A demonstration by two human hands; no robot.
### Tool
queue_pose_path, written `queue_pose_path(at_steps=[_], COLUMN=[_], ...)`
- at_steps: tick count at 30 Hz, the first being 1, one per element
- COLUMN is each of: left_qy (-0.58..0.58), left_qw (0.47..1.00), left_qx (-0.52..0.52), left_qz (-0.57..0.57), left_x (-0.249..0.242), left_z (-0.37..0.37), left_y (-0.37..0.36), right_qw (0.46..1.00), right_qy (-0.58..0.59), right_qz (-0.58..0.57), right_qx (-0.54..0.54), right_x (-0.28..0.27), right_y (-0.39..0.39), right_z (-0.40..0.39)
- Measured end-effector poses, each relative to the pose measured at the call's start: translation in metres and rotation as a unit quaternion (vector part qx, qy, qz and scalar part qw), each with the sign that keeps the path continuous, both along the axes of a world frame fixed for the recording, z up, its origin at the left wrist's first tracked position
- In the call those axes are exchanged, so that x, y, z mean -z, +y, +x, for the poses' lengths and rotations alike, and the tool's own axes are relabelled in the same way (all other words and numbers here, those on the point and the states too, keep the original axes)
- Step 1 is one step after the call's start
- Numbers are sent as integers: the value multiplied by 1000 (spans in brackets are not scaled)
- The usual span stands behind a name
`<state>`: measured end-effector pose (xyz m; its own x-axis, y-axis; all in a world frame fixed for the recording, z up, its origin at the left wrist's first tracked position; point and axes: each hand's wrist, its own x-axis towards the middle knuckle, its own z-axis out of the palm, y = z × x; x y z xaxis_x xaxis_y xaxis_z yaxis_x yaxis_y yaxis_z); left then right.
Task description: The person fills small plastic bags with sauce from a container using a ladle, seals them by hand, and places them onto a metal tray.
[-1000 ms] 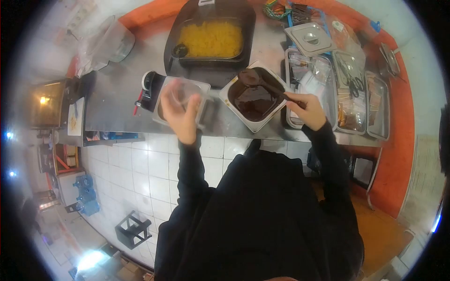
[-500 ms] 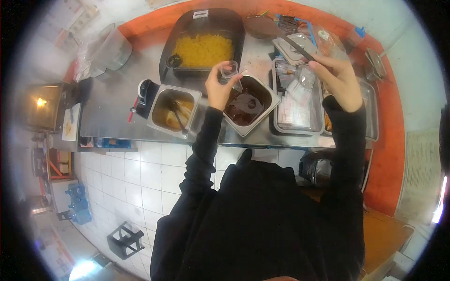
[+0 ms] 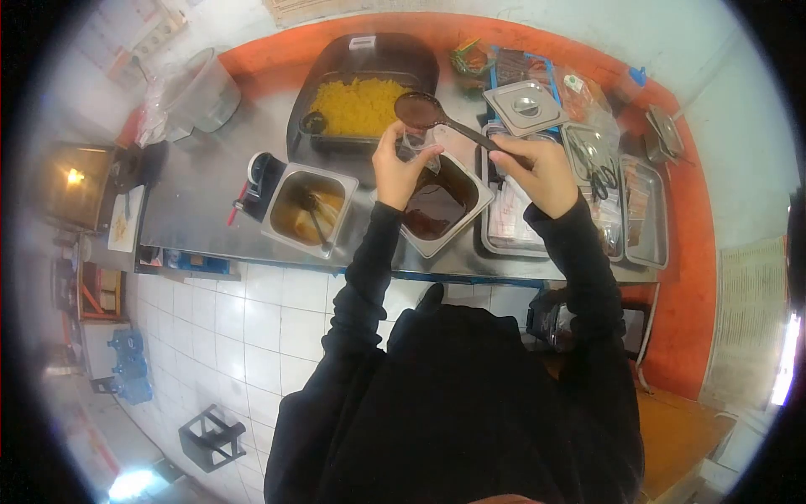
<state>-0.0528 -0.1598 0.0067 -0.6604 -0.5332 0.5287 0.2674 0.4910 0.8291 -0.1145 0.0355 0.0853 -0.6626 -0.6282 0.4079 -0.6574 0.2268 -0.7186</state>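
Observation:
My left hand [image 3: 396, 174] pinches a small clear plastic cup [image 3: 430, 158] over the near edge of the big black pan. The right hand [image 3: 541, 172] grips a dark ladle [image 3: 470, 133] by its handle. Its round bowl, coated in dark brown sauce, tilts over the cup and partly hides it. Below both hands stands a metal container [image 3: 457, 233] with dark brown sauce inside. To its left, a second metal container [image 3: 348, 185] holds a yellowish-brown sauce and its own dark ladle [image 3: 316, 220].
The black pan [image 3: 424, 55] at the back holds yellow rice [image 3: 357, 97]. A metal lid [image 3: 537, 113] lies behind a tray [image 3: 512, 249] of packets on the right. Scissors [image 3: 601, 181] lie beyond my right wrist. A tape dispenser [image 3: 262, 172] sits at left, a black stool [image 3: 212, 437] on the floor.
My right hand has come left and closer, swinging the ladle from the back of the counter to above the cup. My left hand has stayed near the same spot with the cup.

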Motion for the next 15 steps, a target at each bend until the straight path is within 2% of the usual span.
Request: queue_pose_path(at_steps=[1, 3, 6, 15], left_qy=[1, 4, 6, 31], left_qw=[1000, 1000, 999, 998], left_qx=[-9, -22, -30, -38], left_qz=[-1, -13, -17, -27], left_x=[-2, 3, 5, -9], left_z=[1, -1, -3, 2], left_y=[-1, -5, -8, -7], right_qw=[1000, 998, 997, 996], right_qy=[0, 14, 57, 80], right_qz=[-1, 67, 52, 29], right_qx=[0, 8, -5, 3], right_x=[-2, -12, -15, -28], right_y=[0, 1, 0, -3], right_z=[0, 4, 3, 4])
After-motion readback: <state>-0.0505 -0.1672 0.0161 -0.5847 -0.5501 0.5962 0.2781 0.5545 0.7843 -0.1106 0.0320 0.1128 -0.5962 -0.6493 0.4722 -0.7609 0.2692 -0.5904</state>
